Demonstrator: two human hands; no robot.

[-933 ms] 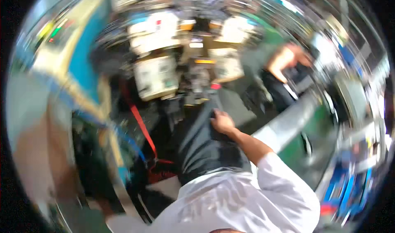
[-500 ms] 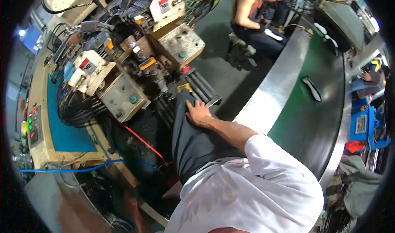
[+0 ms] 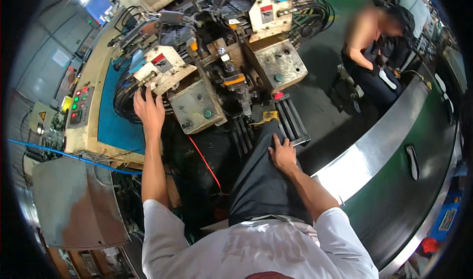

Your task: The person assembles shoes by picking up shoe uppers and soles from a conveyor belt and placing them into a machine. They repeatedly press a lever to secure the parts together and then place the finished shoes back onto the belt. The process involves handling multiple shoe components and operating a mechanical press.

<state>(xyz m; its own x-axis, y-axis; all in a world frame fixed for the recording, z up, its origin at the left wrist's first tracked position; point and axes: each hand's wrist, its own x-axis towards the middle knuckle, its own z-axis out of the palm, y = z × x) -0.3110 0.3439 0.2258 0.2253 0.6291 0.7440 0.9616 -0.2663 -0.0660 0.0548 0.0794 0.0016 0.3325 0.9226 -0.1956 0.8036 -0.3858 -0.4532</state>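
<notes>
My left hand (image 3: 149,112) is raised with its fingers stretched out and apart, at the near edge of a cream-coloured machine head (image 3: 162,71). I cannot tell whether the fingertips touch it. Beside that hand is a worn metal control box (image 3: 194,101) with a green button. On my dark-trousered thigh, near the knee, lies my right hand (image 3: 284,156), fingers spread and holding nothing. Ahead, between two such control boxes, stands the machine's middle part (image 3: 234,79) with an orange strip. The second metal control box (image 3: 276,65) is to its right.
At right a green conveyor belt (image 3: 394,190) with a metal rim carries a dark shoe-shaped piece with a pale edge (image 3: 413,162). A co-worker (image 3: 374,57) sits beyond, holding a white piece. A panel of lit buttons (image 3: 79,104) is at left. A red cord (image 3: 204,161) crosses the floor.
My view has turned left, so the machine and belt appear farther right. My left arm has come up to the left machine head. My right hand still rests on my thigh.
</notes>
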